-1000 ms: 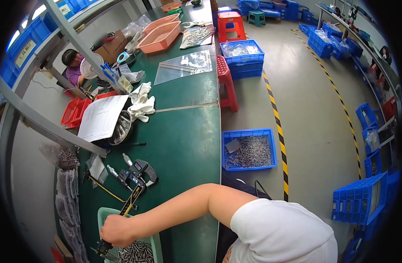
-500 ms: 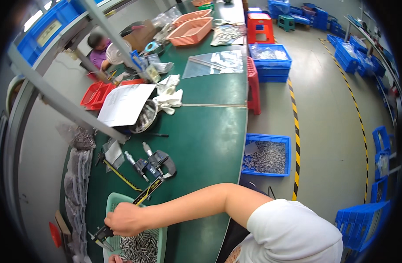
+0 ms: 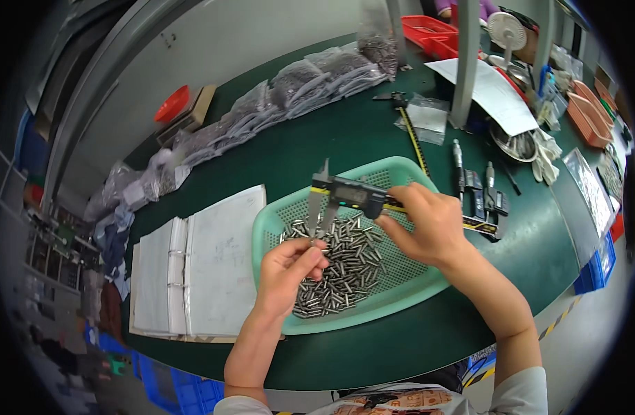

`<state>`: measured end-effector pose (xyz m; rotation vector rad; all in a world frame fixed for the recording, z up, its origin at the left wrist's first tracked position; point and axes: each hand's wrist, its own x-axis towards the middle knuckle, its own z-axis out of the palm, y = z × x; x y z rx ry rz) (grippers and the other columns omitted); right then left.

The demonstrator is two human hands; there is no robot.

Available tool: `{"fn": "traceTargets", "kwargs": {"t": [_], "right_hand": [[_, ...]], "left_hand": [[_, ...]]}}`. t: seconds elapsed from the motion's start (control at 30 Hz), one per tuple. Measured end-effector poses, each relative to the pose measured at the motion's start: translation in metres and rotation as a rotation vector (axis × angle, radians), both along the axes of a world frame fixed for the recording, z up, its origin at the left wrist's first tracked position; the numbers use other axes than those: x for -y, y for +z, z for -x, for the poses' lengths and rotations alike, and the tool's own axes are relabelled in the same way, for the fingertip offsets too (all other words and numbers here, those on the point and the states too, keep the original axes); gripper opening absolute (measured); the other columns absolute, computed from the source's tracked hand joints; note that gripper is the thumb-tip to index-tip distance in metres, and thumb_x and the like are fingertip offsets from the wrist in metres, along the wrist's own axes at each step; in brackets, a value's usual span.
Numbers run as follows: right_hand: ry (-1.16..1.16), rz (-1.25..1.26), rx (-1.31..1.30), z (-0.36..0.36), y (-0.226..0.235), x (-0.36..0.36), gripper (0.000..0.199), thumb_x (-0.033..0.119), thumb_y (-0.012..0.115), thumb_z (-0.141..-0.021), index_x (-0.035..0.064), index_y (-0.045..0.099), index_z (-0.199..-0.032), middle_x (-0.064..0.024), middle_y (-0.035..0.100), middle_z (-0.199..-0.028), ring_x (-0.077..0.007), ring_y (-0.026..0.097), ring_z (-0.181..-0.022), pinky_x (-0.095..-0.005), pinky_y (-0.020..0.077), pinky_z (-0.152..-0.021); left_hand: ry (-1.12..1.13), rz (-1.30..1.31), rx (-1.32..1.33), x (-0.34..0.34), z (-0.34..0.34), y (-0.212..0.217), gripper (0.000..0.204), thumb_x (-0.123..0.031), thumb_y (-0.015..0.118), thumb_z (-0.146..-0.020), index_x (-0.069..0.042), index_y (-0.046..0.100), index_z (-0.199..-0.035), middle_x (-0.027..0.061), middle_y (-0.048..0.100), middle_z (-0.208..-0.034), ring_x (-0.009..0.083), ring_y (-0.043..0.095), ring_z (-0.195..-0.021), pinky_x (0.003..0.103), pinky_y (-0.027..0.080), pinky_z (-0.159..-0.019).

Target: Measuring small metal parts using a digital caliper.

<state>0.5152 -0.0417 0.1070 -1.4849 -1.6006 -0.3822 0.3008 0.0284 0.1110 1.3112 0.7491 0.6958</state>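
Observation:
My right hand (image 3: 428, 223) is closed round the beam of a digital caliper (image 3: 350, 195), thumb below and fingers above. The caliper's long jaws point down, a little apart, to the fingertips of my left hand (image 3: 288, 271). There my left thumb and fingers pinch a small metal pin (image 3: 314, 243), mostly hidden by the fingers and jaw tips. Both hands are over a pale green perforated basket (image 3: 409, 287). Inside it, a heap of short shiny metal pins (image 3: 341, 266) lies under and beside my left hand.
An open ring binder (image 3: 224, 263) lies left of the basket. Micrometers (image 3: 475, 187) and a second caliper (image 3: 400, 100) lie beyond it to the right. Filled plastic bags (image 3: 283, 90) line the table's back. A metal bowl (image 3: 516, 144) and grey post (image 3: 464, 76) stand at far right.
My view has swung left and down to the basket, bringing the binder and my whole left hand into sight. The caliper stays in my right hand, its jaws at my left fingertips.

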Motion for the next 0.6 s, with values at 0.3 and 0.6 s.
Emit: {"fn": "traceTargets", "kwargs": {"t": [0.3, 0.6], "right_hand": [[0.073, 0.027, 0.016, 0.0054, 0.0023, 0.0016, 0.029, 0.018, 0.071, -0.063, 0.0031, 0.055, -0.082, -0.0049, 0.051, -0.06, -0.02, 0.05, -0.044, -0.0284, 0.0381, -0.04], [0.075, 0.011, -0.001, 0.0036, 0.0033, 0.0001, 0.028, 0.016, 0.071, -0.063, 0.0028, 0.055, -0.081, -0.0045, 0.053, -0.061, -0.0181, 0.051, -0.045, -0.0274, 0.0386, -0.04]], "left_hand": [[-0.064, 0.116, 0.133, 0.0024, 0.005, -0.0048, 0.021, -0.015, 0.052, -0.086, 0.002, 0.058, -0.097, 0.0109, 0.061, -0.084, 0.0105, 0.054, -0.066, 0.022, 0.047, -0.061], [-0.123, 0.24, 0.357, -0.0017, 0.0045, -0.0082, 0.02, -0.016, 0.049, -0.088, -0.001, 0.058, -0.097, 0.0128, 0.06, -0.088, 0.0137, 0.055, -0.069, 0.027, 0.048, -0.064]]}}
